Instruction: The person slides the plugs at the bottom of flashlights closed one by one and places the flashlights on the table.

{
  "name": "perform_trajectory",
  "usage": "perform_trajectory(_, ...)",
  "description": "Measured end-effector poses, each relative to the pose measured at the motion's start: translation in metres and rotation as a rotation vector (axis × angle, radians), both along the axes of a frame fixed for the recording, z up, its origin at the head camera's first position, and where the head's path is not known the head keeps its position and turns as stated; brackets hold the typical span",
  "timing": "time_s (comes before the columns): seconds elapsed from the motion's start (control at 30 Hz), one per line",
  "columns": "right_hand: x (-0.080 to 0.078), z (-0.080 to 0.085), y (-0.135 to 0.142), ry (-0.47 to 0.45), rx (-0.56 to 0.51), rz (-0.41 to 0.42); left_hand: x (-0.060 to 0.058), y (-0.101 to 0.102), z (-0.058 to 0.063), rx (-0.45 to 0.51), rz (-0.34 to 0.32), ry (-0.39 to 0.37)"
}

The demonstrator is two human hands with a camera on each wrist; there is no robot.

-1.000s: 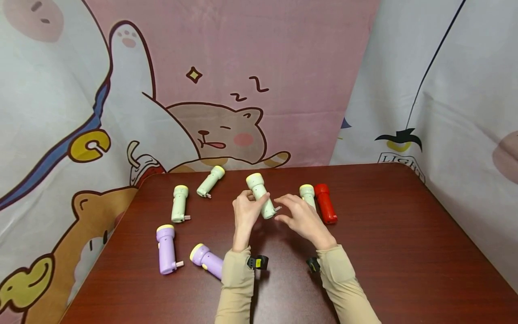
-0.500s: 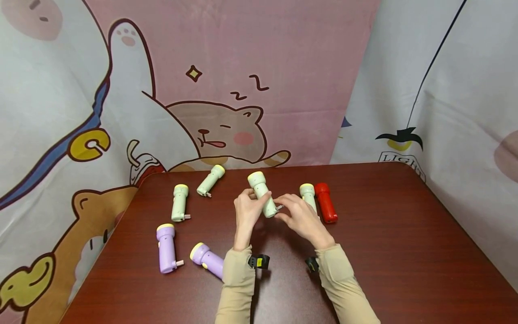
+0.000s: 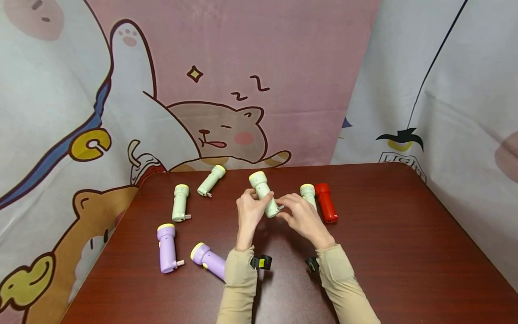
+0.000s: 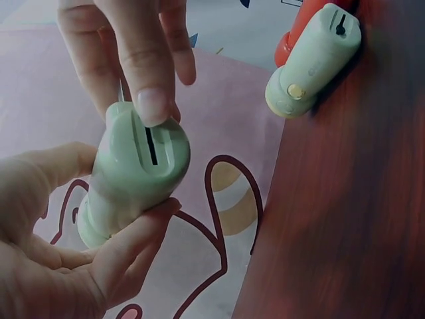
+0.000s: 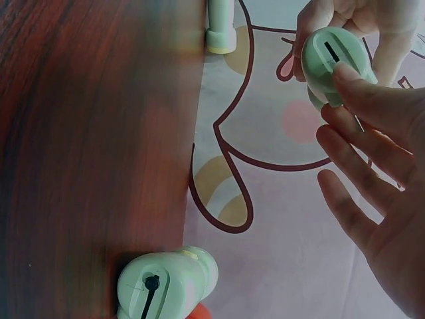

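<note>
A person's left hand (image 3: 250,209) grips a pale green flashlight (image 3: 261,187) near the centre of the head view, digits on two sides of the barrel, as the right hand (image 3: 301,216) meets its slotted end. The flashlight is held above a dark wooden table (image 3: 404,252), tilted, its wide head toward the upper left and its slotted end toward the lower right. The right thumb and index finger pinch that end, the thumb tip against a narrow dark slot (image 4: 151,147), while the other three fingers stand apart in the right wrist view. A thin metal prong (image 3: 281,207) juts out beside the right fingers.

Right of centre, a second green flashlight (image 3: 308,192), partly hidden by the right hand, lies just beside a red flashlight (image 3: 326,203). Toward the left of the frame lie an upright-pointing green flashlight (image 3: 180,202) and, nearer the table's far edge, a slanted green flashlight (image 3: 211,181). Below them is a purple flashlight (image 3: 167,249) with its prongs out; to its right, another purple flashlight (image 3: 210,262) disappears partly behind the left tan sleeve (image 3: 238,288). A cloth backdrop (image 3: 315,67) with a dozing cartoon bear fills the upper frame.
</note>
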State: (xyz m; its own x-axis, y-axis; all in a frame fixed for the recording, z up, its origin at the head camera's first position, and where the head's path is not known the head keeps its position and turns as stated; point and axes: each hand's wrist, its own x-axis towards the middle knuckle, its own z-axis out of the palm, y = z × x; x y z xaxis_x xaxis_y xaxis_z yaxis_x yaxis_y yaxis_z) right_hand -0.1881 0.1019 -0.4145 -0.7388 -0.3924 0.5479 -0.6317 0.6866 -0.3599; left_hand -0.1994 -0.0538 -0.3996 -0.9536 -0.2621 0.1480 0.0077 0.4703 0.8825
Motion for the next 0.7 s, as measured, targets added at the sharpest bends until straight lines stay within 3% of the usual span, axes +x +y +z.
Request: perform_trajectory(0.7,-0.0004,-0.0005,-0.0013,0.058,-0.014,-0.011,0.0018,0.0038,0.0024,-0.01,0.03,-0.026)
